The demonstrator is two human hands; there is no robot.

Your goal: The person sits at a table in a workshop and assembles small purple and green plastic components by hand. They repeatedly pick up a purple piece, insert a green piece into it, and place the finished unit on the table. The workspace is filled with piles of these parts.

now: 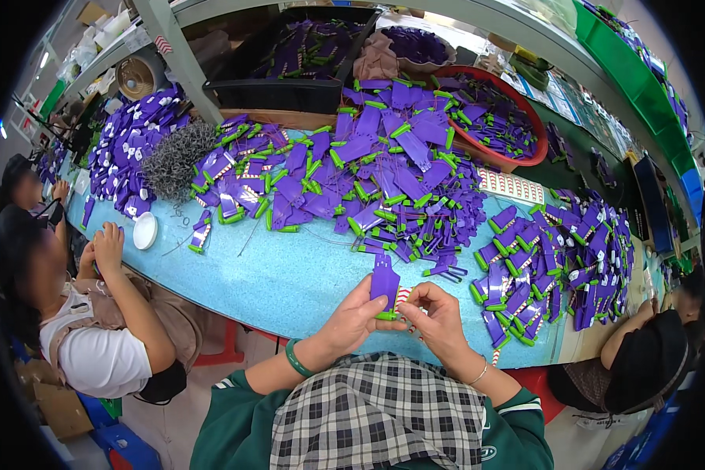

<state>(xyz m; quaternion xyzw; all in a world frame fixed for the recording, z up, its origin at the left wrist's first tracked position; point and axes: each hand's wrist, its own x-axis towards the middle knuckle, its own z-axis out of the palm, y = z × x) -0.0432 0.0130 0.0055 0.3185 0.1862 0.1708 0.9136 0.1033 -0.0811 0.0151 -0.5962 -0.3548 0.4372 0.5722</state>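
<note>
Held upright in front of my chest is a flat purple plastic piece [384,279] with a bright green end [385,316] at its bottom. My left hand [349,319] is closed on it, thumb across its lower part. A red-and-white chevron sticker [403,296] shows at the piece's right side. My right hand [440,323] is closed in a pinch at that sticker; the fingertips partly hide how much of it is attached. Beyond my hands lies a big heap of similar purple and green pieces [415,168].
Another pile of pieces [525,274] with chevron stickers lies right. A sticker sheet [512,186], red basin [536,129] and black crate [278,95] stand behind. Left are grey wire bits [178,160] and a white lid [145,231]. People sit at both sides; a metal shelf frame [182,59] rises behind.
</note>
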